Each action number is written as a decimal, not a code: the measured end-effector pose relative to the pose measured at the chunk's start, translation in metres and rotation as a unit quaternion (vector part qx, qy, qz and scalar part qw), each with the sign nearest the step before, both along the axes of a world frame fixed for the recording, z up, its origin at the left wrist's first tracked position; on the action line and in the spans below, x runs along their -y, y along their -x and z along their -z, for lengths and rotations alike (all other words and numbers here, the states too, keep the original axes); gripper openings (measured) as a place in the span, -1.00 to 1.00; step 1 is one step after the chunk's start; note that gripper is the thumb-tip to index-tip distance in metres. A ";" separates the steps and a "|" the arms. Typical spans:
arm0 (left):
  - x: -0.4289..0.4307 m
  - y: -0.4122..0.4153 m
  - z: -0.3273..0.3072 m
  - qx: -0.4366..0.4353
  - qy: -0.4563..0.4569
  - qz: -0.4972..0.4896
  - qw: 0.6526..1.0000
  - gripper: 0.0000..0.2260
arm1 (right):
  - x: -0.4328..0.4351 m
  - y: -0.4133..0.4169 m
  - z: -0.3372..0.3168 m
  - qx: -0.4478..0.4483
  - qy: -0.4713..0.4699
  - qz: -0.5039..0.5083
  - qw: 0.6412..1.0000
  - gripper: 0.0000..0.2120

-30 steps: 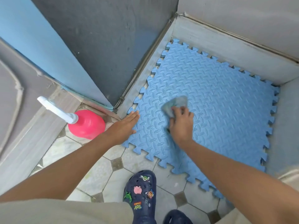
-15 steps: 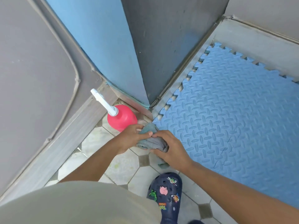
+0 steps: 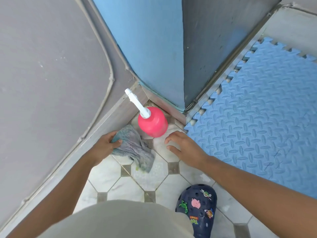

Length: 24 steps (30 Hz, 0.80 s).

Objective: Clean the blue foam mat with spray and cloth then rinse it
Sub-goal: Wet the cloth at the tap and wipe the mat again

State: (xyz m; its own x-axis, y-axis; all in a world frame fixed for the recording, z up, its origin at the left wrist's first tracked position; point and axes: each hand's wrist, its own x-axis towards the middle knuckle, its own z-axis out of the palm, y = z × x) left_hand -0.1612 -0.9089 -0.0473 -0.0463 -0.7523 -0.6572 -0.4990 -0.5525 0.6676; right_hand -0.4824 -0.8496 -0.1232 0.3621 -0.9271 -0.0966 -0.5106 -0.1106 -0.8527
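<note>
Right hand empty, fingers spread, reaching for pink spray bottle just ahead in corner. Left hand grips cloth over tile. Blue foam mat at right. Grab bottle body, aim nozzle at mat.

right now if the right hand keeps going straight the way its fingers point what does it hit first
Most likely the pink spray bottle. The right hand is open and empty, fingers aimed up and left at the bottle's base, with only bare tiled floor between them. Its height above the floor is hard to judge.
</note>
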 end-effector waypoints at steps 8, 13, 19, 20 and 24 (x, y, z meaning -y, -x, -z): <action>-0.007 0.091 -0.023 0.500 0.008 0.287 0.817 -0.53 | 0.004 0.045 -0.001 -0.026 0.007 0.072 0.997 -0.84; -0.010 0.177 -0.045 0.252 0.113 0.433 0.858 -0.63 | -0.002 0.082 -0.006 -0.047 -0.010 0.121 0.991 -0.81; 0.006 0.266 0.002 0.188 0.134 0.388 0.892 -0.46 | -0.015 0.139 -0.024 -0.081 -0.045 0.231 0.968 -0.73; 0.006 0.279 0.009 0.197 0.109 0.364 0.904 -0.39 | -0.017 0.149 -0.028 -0.088 -0.048 0.248 0.963 -0.73; -0.007 0.320 0.023 0.254 -0.006 0.319 0.913 0.06 | -0.029 0.186 -0.042 -0.099 -0.055 0.305 0.946 -0.73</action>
State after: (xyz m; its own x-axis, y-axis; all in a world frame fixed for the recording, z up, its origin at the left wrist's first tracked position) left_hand -0.4813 -0.9017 -0.0706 -0.1597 -0.6711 -0.7240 -0.9653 -0.0473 0.2568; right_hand -0.6680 -0.8208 -0.0811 -0.2713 -0.9382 -0.2148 -0.6012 0.3394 -0.7235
